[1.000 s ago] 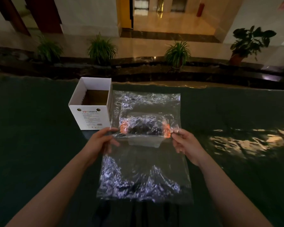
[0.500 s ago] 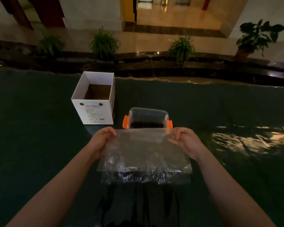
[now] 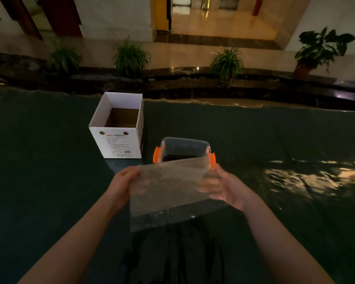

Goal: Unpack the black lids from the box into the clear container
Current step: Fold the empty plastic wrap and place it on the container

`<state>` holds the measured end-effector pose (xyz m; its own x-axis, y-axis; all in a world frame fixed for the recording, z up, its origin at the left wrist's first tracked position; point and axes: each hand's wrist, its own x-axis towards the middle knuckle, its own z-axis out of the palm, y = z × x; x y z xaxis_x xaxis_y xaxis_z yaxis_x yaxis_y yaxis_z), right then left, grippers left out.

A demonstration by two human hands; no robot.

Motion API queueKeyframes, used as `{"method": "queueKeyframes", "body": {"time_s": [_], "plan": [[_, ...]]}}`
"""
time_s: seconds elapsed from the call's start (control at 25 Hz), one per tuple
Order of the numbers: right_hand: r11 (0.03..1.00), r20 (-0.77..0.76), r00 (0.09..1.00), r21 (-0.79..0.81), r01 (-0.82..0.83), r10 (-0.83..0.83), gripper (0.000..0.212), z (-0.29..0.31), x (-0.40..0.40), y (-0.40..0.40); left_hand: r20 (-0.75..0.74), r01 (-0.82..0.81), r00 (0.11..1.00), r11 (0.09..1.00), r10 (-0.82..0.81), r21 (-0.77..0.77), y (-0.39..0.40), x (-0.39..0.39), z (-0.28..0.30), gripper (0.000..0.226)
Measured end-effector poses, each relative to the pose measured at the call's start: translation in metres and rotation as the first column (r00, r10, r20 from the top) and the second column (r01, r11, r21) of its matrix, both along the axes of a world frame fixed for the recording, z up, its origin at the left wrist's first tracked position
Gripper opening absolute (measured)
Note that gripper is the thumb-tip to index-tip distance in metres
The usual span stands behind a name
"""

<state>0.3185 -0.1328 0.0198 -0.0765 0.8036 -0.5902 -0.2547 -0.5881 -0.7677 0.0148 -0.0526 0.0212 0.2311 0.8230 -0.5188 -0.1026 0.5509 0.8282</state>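
Holding clear plastic bag (image 3: 168, 191) tilted between us: our left hand (image 3: 121, 186) pinches left edge, our right hand (image 3: 223, 187) grips right side, fingers curled behind film. Clear container (image 3: 184, 149) with orange latches sits on dark table (image 3: 39, 181) just beyond bag, dark contents inside, likely black lids. White box (image 3: 117, 128) stands open left of container, apart.

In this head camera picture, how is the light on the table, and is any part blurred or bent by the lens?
Head view: the table is dim, with warm glare patches at the right; the plastic bag held by the left hand and right hand looks motion-blurred; the table's far edge bows, a wide-angle distortion; the white box stays fairly sharp.
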Motion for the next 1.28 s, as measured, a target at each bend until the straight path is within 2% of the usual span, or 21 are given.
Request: {"method": "queueKeyframes", "body": {"time_s": [0.04,0.08,0.2,0.32,0.44,0.52,0.6,0.64,0.68,0.76,0.84,0.88,0.96,1.04,1.12,1.28], "plan": [[1.000,0.009,1.000,0.021,0.019,-0.019,0.040,-0.002,0.000,0.001,-0.029,0.038,0.999,0.998,-0.036,0.053,-0.001,0.001,-0.001,0.018],[0.998,0.004,0.999,0.048,0.039,-0.039,0.039,-0.003,0.000,0.003,-0.047,0.063,0.997,0.994,-0.059,0.087,-0.001,0.001,-0.003,0.028],[0.994,0.016,0.998,0.097,0.054,-0.055,0.048,-0.001,0.002,0.006,-0.007,0.123,0.992,0.986,-0.123,0.111,-0.004,-0.002,-0.008,0.077],[0.993,0.179,0.984,0.117,-0.023,0.002,0.056,0.005,0.005,0.008,-0.213,0.249,0.954,0.954,-0.212,0.165,-0.008,-0.006,-0.012,0.095],[0.964,0.399,0.900,0.117,-0.241,0.176,0.055,0.019,0.000,0.008,-0.445,0.383,0.856,0.900,-0.262,0.207,-0.001,-0.010,-0.014,0.099],[0.905,0.452,0.830,0.107,-0.413,0.325,0.052,0.030,-0.011,0.010,-0.495,0.570,0.756,0.803,-0.428,0.177,0.004,-0.005,-0.007,0.088],[0.848,0.456,0.785,0.110,-0.518,0.420,0.051,0.035,-0.021,0.014,-0.498,0.738,0.618,0.668,-0.609,0.098,0.007,0.008,0.002,0.052],[0.842,0.429,0.794,0.127,-0.524,0.430,0.051,0.036,-0.023,0.015,-0.488,0.766,0.590,0.637,-0.643,0.086,0.007,0.013,0.005,0.035],[0.859,0.373,0.833,0.150,-0.489,0.409,0.050,0.036,-0.023,0.016,-0.454,0.751,0.615,0.654,-0.645,0.089,0.007,0.017,0.007,0.024],[0.939,0.141,0.956,0.200,-0.280,0.256,0.046,0.034,-0.014,0.015,-0.325,0.622,0.753,0.781,-0.573,0.063,0.006,0.018,0.005,0.019],[0.969,-0.140,0.985,0.237,-0.070,0.105,0.047,0.025,-0.001,0.009,-0.123,0.427,0.897,0.904,-0.424,0.006,0.001,0.018,0.002,0.023],[0.971,-0.204,0.975,0.236,-0.039,0.089,0.051,0.019,0.001,0.005,-0.029,0.327,0.944,0.945,-0.328,-0.028,-0.001,0.019,-0.001,0.028],[0.976,-0.147,0.982,0.195,-0.093,0.123,0.054,0.009,-0.005,-0.001,0.049,0.188,0.982,0.980,-0.185,-0.066,-0.003,0.025,-0.007,0.040],[0.974,0.026,0.989,0.174,-0.146,0.143,0.042,0.000,-0.016,-0.001,0.043,0.143,0.989,0.989,-0.141,-0.042,-0.005,0.031,-0.008,0.046],[0.976,0.143,0.985,0.184,-0.119,0.094,0.031,0.002,-0.025,0.002,0.031,0.153,0.988,0.988,-0.154,0.008,-0.006,0.036,-0.007,0.042],[0.980,0.213,0.974,0.198,0.029,-0.072,0.026,0.005,-0.018,0.006,-0.016,0.257,0.966,0.962,-0.257,0.092,-0.003,0.031,0.001,0.028]]}}
